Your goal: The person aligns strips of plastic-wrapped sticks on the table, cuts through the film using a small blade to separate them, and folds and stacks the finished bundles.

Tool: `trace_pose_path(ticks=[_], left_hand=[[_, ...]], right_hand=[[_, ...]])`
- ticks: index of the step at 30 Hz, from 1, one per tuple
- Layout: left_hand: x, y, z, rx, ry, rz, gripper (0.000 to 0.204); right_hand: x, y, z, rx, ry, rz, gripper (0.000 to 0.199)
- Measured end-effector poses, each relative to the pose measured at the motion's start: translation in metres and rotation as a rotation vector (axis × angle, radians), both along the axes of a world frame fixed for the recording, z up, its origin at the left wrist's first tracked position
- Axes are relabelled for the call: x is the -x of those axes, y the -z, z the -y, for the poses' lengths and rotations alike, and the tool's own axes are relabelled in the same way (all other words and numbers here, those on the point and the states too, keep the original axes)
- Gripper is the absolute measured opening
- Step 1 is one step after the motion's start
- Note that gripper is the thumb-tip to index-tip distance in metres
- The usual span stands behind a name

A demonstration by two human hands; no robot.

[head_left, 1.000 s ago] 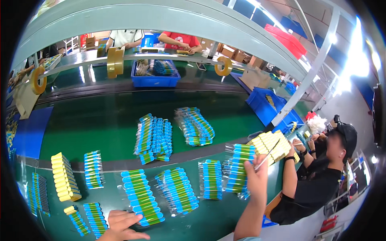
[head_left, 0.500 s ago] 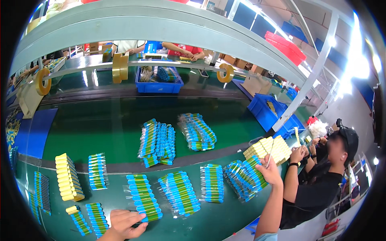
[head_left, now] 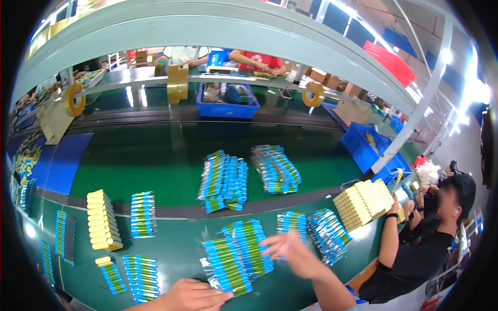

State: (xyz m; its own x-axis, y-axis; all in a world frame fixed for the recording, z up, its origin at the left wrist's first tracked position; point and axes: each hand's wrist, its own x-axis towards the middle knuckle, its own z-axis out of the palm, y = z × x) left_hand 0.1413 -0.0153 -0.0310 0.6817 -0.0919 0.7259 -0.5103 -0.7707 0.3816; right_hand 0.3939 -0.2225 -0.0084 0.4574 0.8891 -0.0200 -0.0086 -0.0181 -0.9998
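Two bare hands work over one fanned row of blue-and-green packets (head_left: 238, 256) on the green table (head_left: 155, 160): the left hand (head_left: 194, 294) lies flat and open at the row's near end, seemingly steadying it, while the right hand (head_left: 290, 251), blurred with fingers spread, hovers empty beside it. Yellow boxes (head_left: 101, 220) sit stacked to the left.

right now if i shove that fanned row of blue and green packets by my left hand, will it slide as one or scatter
Probably scatter. The fanned row of packets is loose, overlapping pieces with nothing binding them, so a push likely shears it apart. Their glossy wrap glints, so they look slippery on the smooth green table. They look thin, so likely light. The left hand rests at the row's near end.
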Motion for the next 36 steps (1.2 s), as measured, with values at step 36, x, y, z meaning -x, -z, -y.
trace_pose_path(ticks=[36], left_hand=[[-0.004, 0.014, -0.033, -0.063, -0.338, -0.475, 0.013]], right_hand=[[-0.025, 0.011, 0.003, 0.876, 0.639, 0.921, 0.067]])
